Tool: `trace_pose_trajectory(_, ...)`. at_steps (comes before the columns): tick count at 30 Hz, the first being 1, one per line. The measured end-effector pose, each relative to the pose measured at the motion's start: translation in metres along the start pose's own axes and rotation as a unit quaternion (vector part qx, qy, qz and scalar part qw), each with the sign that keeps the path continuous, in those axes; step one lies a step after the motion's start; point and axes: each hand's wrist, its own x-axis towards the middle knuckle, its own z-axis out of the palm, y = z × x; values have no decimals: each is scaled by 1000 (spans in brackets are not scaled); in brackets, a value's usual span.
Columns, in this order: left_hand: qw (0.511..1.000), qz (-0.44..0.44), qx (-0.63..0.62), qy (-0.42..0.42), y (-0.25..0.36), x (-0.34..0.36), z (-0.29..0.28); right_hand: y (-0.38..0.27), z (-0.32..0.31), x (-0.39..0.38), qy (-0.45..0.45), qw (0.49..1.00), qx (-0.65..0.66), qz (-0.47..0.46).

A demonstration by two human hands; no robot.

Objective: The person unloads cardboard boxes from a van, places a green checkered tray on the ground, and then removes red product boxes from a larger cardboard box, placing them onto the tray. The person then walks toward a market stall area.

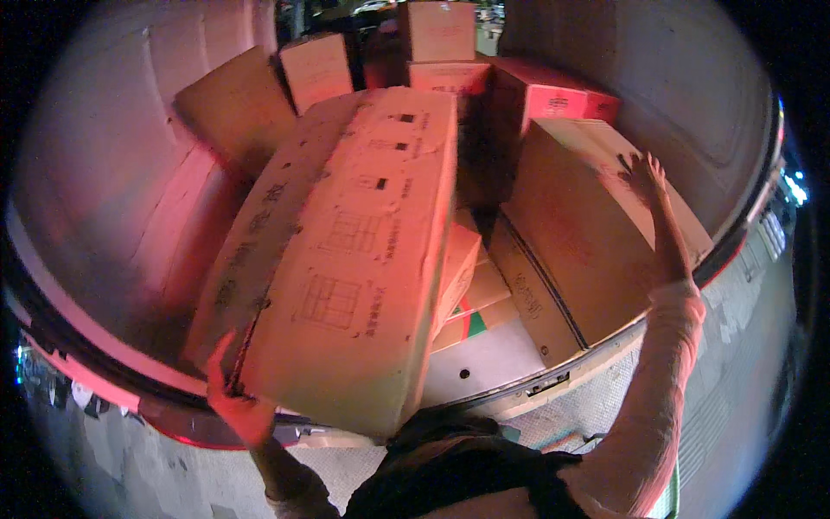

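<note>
A long cardboard box [346, 259] with printed diagrams lies slanted across the middle of the cargo space. My left hand [238, 402] grips its lower left corner at the near end, fingers against its side. My right hand [644, 173] rests open on the top of another large cardboard box [579, 242] on the right, fingers spread. Between these two boxes sit smaller cartons [458, 259] low down, one with green and red print.
More boxes stand at the back: a brown one [229, 104], upright pale ones [316, 73] and red-lit ones [553, 99]. Metal walls [104, 156] curve up on both sides. The vehicle's rear sill [553, 381] runs across the front, above patterned ground outside.
</note>
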Motion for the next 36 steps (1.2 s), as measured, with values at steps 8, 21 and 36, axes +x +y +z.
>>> trace_pose_trajectory(8,983,-76,167,13,-5,-11,-30,-317,-292,-107,92,587,547,-590)
trace_pose_trajectory(21,871,376,313,43,-23,43,-31,-368,-322,-177,56,529,558,-637)
trace_pose_trajectory(36,909,259,174,278,-31,147,-87,-377,-315,-164,67,611,598,-514)
